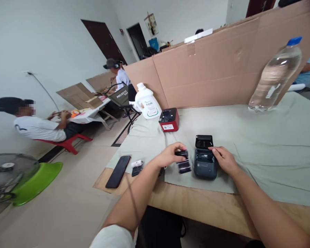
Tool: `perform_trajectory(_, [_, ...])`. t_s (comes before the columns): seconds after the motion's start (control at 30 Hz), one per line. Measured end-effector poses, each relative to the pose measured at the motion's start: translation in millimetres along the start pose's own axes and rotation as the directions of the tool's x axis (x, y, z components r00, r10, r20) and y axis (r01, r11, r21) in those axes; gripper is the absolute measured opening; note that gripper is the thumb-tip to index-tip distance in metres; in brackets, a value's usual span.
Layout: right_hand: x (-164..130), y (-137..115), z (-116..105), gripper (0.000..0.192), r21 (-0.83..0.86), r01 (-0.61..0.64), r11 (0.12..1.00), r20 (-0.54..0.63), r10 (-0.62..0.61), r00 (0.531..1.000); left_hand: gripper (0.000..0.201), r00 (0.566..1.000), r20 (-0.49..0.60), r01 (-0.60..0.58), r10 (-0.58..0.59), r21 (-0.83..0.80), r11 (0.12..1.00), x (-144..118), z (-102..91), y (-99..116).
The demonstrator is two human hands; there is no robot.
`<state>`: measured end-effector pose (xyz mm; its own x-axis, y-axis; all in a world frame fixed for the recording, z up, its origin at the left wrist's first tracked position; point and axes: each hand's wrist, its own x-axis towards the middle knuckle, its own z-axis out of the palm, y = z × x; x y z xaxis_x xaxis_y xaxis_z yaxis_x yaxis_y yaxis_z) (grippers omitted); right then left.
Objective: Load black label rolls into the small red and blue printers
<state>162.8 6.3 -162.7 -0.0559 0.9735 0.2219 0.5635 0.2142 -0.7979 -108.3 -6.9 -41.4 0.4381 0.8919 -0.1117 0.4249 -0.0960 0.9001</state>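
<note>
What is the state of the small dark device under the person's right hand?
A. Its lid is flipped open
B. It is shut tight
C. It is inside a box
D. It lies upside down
A: the small dark device has its lid standing up at the back, showing the compartment inside, while the right hand rests on its edge.

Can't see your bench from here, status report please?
Left hand grips small dark roll piece. Right hand rests on open dark printer. Phone off left.
</note>
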Motion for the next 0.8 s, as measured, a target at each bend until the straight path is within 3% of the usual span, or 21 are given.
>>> perform_trajectory(0.07, [0.3, 0.8, 0.8, 0.044, -0.002, 0.005, 1.0, -0.008, -0.005, 1.0, 0.037, 0.987, 0.101, 0.117, -0.123, 0.067, 0.991, -31.6, -43.8, -10.9])
perform_trajectory(0.13, [0.9, 2.0, 1.7, 0.042, -0.003, 0.013, 1.0, -0.02, -0.013, 1.0, 0.035, 0.966, 0.097, 0.223, -0.241, 0.167, 0.96, -61.9, -80.8, -22.4])
perform_trajectory(0.2, [1.4, 2.9, 2.4, 0.042, -0.008, 0.014, 1.0, -0.026, -0.014, 1.0, 0.036, 0.948, 0.068, 0.292, -0.311, 0.201, 0.935, -86.4, -103.2, -33.7])
perform_trajectory(0.27, [1.7, 3.5, 2.7, 0.041, -0.014, 0.006, 1.0, -0.024, -0.006, 1.0, 0.035, 0.938, -0.019, 0.341, -0.346, 0.222, 0.913, -102.3, -109.5, -42.9])
perform_trajectory(0.37, [1.7, 3.9, 2.2, 0.042, -0.007, 0.004, 1.0, -0.018, -0.004, 1.0, 0.032, 0.93, -0.126, 0.367, -0.345, 0.295, 0.882, -111.0, -98.1, -50.4])
perform_trajectory(0.5, [1.6, 4.2, 1.5, 0.043, -0.008, -0.001, 1.0, -0.003, 0.001, 1.0, 0.033, 0.936, -0.075, 0.343, -0.344, 0.415, 0.843, -111.1, -72.6, -53.2])
perform_trajectory(0.6, [1.9, 4.5, 2.2, 0.043, -0.011, -0.013, 1.0, 0.002, 0.013, 1.0, 0.035, 0.94, -0.119, 0.327, -0.32, 0.586, 0.741, -111.4, -53.5, -54.0])
perform_trajectory(0.73, [2.2, 5.0, 3.5, 0.043, -0.005, -0.009, 1.0, 0.0, 0.009, 1.0, 0.039, 0.977, -0.058, 0.178, -0.204, 0.749, 0.639, -108.3, -32.0, -50.9])
perform_trajectory(0.8, [2.3, 5.2, 3.7, 0.044, -0.004, -0.008, 1.0, -0.001, 0.008, 1.0, 0.03, 0.984, -0.033, 0.134, -0.173, 0.777, 0.614, -104.3, -26.9, -49.4])
